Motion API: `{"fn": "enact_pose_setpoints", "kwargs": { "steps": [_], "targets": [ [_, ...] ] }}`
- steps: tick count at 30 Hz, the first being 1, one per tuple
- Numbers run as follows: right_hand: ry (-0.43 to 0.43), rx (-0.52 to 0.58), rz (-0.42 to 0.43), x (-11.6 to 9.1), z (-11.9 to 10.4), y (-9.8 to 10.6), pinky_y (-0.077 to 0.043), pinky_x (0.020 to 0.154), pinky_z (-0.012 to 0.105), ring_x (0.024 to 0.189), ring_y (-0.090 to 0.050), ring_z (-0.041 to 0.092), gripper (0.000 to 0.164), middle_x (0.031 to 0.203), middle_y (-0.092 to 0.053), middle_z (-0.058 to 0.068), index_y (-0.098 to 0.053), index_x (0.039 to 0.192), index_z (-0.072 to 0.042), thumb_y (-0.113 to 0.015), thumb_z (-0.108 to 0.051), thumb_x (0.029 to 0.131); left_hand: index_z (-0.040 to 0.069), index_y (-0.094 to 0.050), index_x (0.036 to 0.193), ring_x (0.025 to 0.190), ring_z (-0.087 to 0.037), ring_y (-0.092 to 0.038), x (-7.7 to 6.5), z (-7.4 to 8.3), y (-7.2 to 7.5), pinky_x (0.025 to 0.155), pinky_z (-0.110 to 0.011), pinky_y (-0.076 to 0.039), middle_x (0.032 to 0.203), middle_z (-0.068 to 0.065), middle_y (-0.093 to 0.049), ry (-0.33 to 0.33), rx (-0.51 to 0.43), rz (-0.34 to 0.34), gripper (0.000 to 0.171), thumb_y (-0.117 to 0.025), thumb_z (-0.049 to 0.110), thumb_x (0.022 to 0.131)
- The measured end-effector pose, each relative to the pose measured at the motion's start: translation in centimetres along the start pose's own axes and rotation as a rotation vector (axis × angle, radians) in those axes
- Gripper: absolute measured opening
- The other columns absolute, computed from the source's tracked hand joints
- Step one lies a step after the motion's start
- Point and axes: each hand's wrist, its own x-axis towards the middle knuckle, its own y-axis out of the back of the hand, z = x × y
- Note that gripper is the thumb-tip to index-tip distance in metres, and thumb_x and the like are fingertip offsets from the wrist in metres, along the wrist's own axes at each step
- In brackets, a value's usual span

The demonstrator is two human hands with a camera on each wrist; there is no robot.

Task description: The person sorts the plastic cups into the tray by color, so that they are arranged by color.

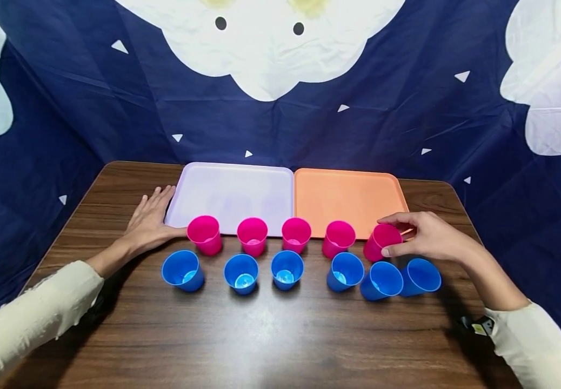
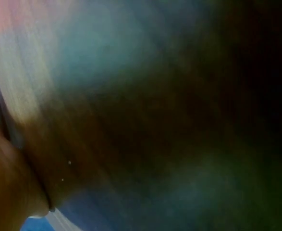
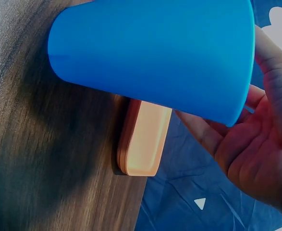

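Note:
My right hand holds the rightmost pink cup between thumb and fingers, the thumb on its near side. In the right wrist view, a large blue cup hides the pink one and part of the fingers. My left hand lies at the left edge of the lilac tray, fingers spread. Its thumb reaches to the leftmost pink cup. The left wrist view is dark and blurred, with part of the hand at its lower left.
Several pink cups stand upright in a row along the trays' front edges. Several blue cups form a nearer row, closer together at the right. An orange tray adjoins the lilac one. A dark blue patterned cloth hangs behind the wooden table.

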Motion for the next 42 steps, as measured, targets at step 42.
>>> {"fn": "enact_pose_setpoints", "kwargs": {
  "steps": [42],
  "targets": [
    [0.046,-0.081,-0.049,10.3,-10.3,6.7,-0.063,0.087,0.029,0.113,-0.078,0.026,0.062,0.124,-0.083,0.009,-0.076,0.142,-0.012,-0.097,-0.037,0.089,0.010,-0.016,0.182,0.177,-0.049,-0.004,0.0,-0.5,-0.3,0.144,-0.065,0.006,0.187,-0.029,-0.018,-0.038,-0.011,0.022,0.137,-0.086,0.073,0.083]
  ]
}}
